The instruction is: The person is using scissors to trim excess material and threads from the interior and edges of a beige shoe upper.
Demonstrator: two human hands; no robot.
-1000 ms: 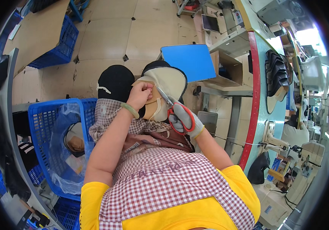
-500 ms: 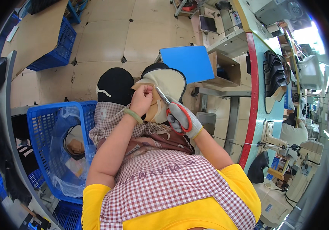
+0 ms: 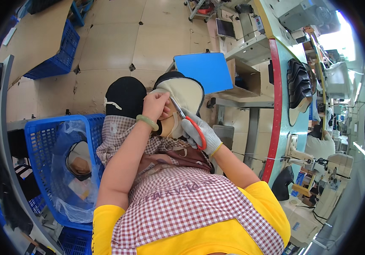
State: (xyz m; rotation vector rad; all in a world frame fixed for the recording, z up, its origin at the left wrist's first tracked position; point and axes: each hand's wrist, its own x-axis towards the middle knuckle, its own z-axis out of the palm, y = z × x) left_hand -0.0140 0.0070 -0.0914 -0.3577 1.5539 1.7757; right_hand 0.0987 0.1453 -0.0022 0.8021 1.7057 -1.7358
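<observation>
"Gripped in the gloved right hand (image 3: 206, 138): red-handled scissors (image 3: 186, 117). Bare left hand (image 3: 155, 106) pinches a cream-lined cap (image 3: 189, 91) over the lap (image 3: 165, 158)."

"How far along?"

"Partway, I'd judge. The blades lie at the cap; whether they've cut anything, I can't tell. Another cap (image 3: 79, 154) lies in the blue basket (image 3: 38, 148); whether it's finished doesn't show."

"And the surroundings?"

"Tiled floor (image 3: 110, 46) ahead; right, a red-edged green worktable (image 3: 271, 127) and sewing machine (image 3: 297, 155)."
</observation>
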